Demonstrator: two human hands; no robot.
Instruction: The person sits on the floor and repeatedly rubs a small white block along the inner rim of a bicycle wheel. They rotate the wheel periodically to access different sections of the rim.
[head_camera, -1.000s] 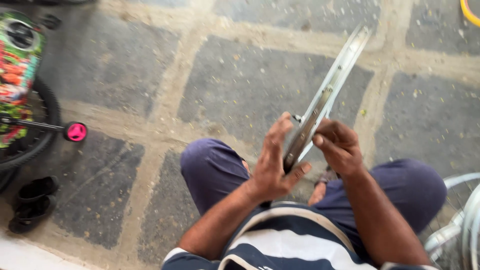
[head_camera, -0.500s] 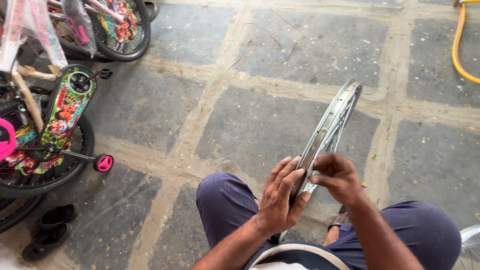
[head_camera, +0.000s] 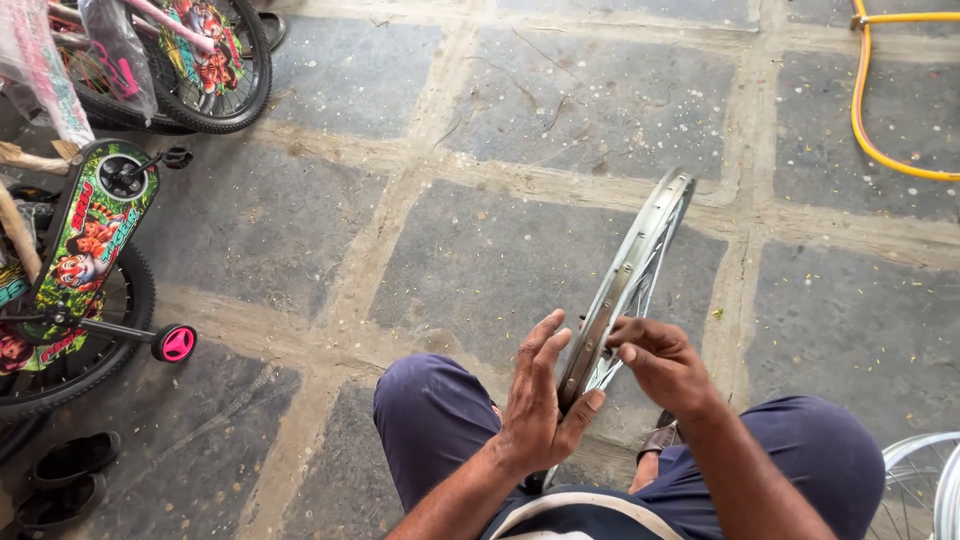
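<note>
Both hands are on a bare wheel rim (head_camera: 628, 275). Left hand (head_camera: 537, 405) lies flat against the rim's left side, fingers straight and spread, thumb hooked round the rim edge on the near side; it braces more than it clamps. Right hand (head_camera: 660, 362) is curled on the right side, fingertips pinched at the rim's inner face where the spokes (head_camera: 640, 290) meet it. Can't tell if it pinches a spoke nipple or just the rim.

Rim stands on edge, tilted, running from between the person's knees up and away to the right, top end over the stone floor (head_camera: 560, 90). Lower end is hidden behind the left wrist and lap. Person sits with dark blue trousers (head_camera: 430, 420), knees apart, rim between them.

Around it: kids' bike (head_camera: 85, 250) at left with a colourful chain guard and a pink pedal (head_camera: 177, 343), second bike wheel (head_camera: 215, 65) top left, dark sandals (head_camera: 60, 480) bottom left, yellow hose (head_camera: 870, 110) top right, another spoked wheel (head_camera: 925, 480) at the bottom right edge.
</note>
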